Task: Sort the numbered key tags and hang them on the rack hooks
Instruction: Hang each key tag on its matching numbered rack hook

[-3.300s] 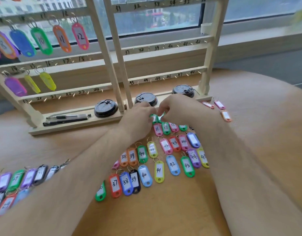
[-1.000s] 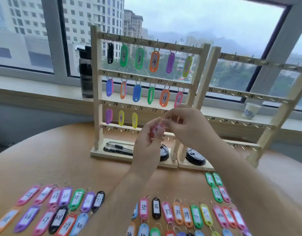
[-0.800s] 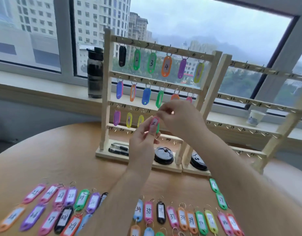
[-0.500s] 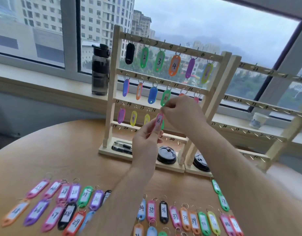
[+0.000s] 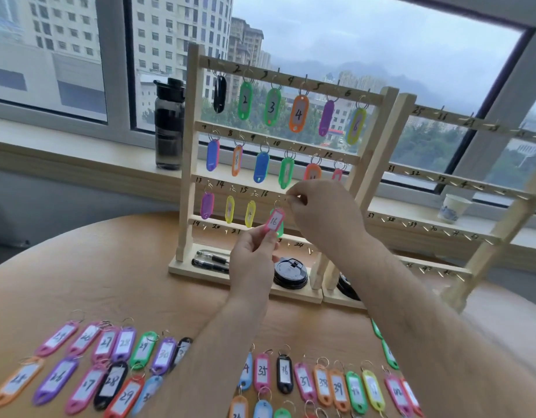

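Tag 16 (image 5: 274, 220) has reached its rail (image 5: 245, 188); right hand (image 5: 324, 215) perhaps pinching ring (image 5: 278, 203).

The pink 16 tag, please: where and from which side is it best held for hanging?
Pinch the tag by its lower end, from below, as the left hand does. It stands tilted with its ring uppermost, so that leaves the ring free for the right hand to hang on the rack.

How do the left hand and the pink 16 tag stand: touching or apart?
Touching. Head view shows the left hand pinching the lower end of the pink 16 tag.
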